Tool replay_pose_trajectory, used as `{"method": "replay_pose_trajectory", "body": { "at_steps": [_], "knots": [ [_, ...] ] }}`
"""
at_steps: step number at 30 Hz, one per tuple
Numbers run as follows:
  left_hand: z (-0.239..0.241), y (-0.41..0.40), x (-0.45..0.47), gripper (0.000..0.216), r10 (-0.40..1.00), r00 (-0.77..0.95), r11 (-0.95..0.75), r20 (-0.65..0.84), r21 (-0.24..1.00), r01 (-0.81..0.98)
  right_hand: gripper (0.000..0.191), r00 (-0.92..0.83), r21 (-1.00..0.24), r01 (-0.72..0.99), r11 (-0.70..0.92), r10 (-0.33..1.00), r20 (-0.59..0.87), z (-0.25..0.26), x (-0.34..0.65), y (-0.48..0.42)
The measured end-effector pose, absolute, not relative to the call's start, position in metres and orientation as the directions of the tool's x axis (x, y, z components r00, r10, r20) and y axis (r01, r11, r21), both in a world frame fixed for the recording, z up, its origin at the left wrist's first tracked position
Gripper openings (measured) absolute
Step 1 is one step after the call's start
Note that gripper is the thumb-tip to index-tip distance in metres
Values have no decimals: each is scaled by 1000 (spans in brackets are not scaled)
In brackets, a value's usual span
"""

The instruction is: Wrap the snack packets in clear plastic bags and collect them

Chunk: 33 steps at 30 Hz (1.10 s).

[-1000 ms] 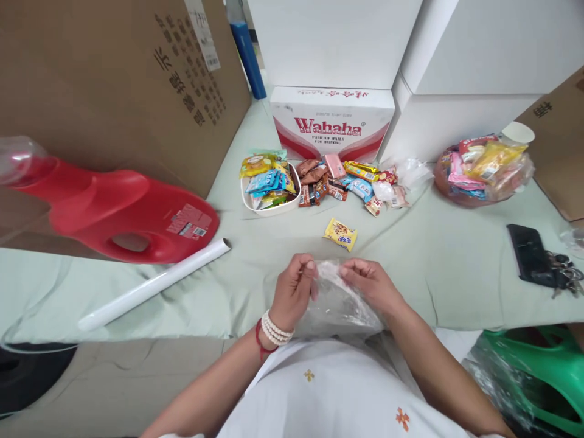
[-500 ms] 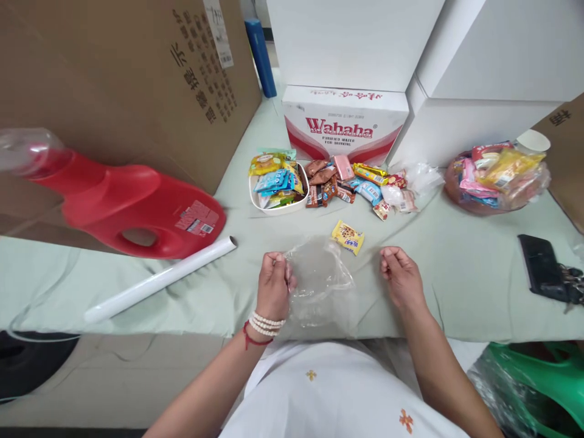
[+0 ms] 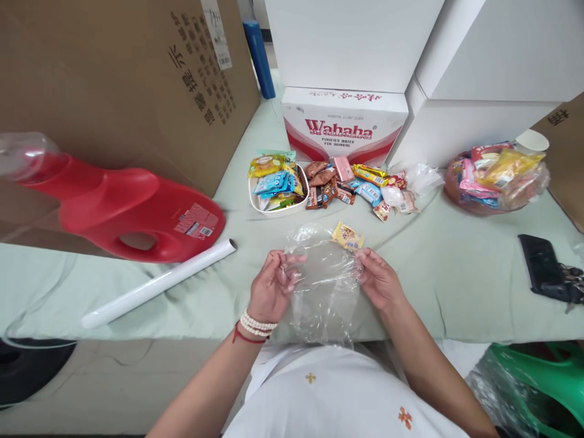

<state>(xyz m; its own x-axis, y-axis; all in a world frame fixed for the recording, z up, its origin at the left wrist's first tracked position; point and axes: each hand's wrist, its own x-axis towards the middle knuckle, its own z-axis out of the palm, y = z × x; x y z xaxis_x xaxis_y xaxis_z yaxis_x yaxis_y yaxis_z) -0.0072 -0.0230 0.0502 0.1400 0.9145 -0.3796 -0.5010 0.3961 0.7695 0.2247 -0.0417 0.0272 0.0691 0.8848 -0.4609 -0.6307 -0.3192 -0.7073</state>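
Observation:
A clear plastic bag hangs stretched between my two hands, its lower end near the table's front edge. My left hand grips its left side, some fingers showing through the film. On the opposite side my right hand pinches the bag's edge between thumb and fingers. Just beyond the bag lies a small yellow snack packet, partly behind the film. Farther back, a white bowl holds several wrapped snacks, and a row of loose wrapped snacks lies to its right.
A red jug and a white tube lie at left beside a large cardboard box. Behind the snacks stands a Wahaha carton. At right are a heaped snack bowl and a black phone with keys.
My right hand has moved left and taken hold of the bag's right side. The bag, held by my left hand alone before, is now spread between both hands.

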Motion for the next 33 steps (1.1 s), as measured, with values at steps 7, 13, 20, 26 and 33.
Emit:
{"method": "replay_pose_trajectory", "body": {
  "at_steps": [7,13,20,26,33],
  "knots": [
    [37,-26,4,44,899,249,371,-360,929,1,47,-271,-616,-646,-451,890,-367,32,227,-48],
    [36,-26,3,47,947,141,310,-288,934,-179,68,-485,-662,-426,-617,773,-409,20,243,-53],
    [35,-30,3,59,874,166,476,-456,873,-107,51,-340,-725,-448,-524,849,-403,28,272,-50],
    [39,-22,6,65,861,185,504,-474,845,-178,41,-176,-796,-378,-473,881,-440,36,293,-47],
    [30,-13,-9,51,837,229,539,-498,822,-183,38,115,-916,-282,-285,938,-327,31,299,-45]
  ]
}}
